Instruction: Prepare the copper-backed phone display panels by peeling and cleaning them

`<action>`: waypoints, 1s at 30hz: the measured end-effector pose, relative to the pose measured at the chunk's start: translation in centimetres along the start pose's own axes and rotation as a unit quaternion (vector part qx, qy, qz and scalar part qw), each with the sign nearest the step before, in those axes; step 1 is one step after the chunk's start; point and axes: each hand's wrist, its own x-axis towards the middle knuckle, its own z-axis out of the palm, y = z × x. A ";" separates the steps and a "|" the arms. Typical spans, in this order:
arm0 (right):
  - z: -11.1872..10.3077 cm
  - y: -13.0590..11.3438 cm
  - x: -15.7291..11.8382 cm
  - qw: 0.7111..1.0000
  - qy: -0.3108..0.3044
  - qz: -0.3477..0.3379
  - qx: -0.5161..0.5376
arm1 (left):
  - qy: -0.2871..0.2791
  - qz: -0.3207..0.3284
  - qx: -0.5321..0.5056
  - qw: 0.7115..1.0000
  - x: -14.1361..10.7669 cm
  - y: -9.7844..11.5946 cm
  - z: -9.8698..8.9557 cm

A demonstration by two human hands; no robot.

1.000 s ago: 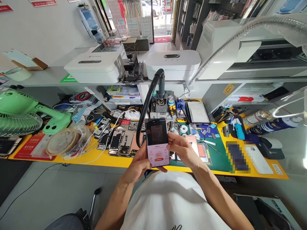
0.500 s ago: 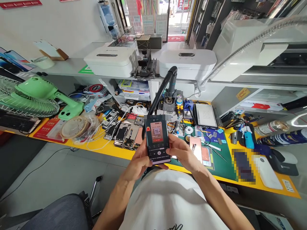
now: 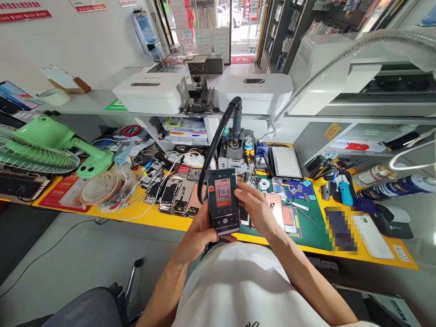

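Note:
A dark smartphone (image 3: 223, 202) is held upright in front of my body, its screen lit with a red picture and playback controls. Round its lower left edge wraps my left hand (image 3: 196, 232), thumb at the bottom corner. My right hand (image 3: 256, 210) is at the phone's upper right edge, its fingers touching or just beside it; whether it grips the phone cannot be told. Behind the phone, several opened phones (image 3: 173, 195) lie on the yellow bench top (image 3: 150, 214). A pink phone back (image 3: 275, 209) rests on the green mat (image 3: 316, 234) at the right.
A green fan (image 3: 51, 141) stands at the left near a bagged cable coil (image 3: 101, 187). A black bent hose (image 3: 218, 136) rises behind the phone. White boxes (image 3: 255, 93) sit on the shelf above. A chair (image 3: 88, 309) is at the lower left.
My right hand has moved up along the phone's right edge, away from the controls near its bottom. The camera view has shifted slightly, and the phone stays in my left hand.

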 end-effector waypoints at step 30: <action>-0.7 -0.6 -0.5 0.997 -0.074 -0.011 0.022 | -0.016 -0.032 0.002 0.999 1.2 0.9 0.0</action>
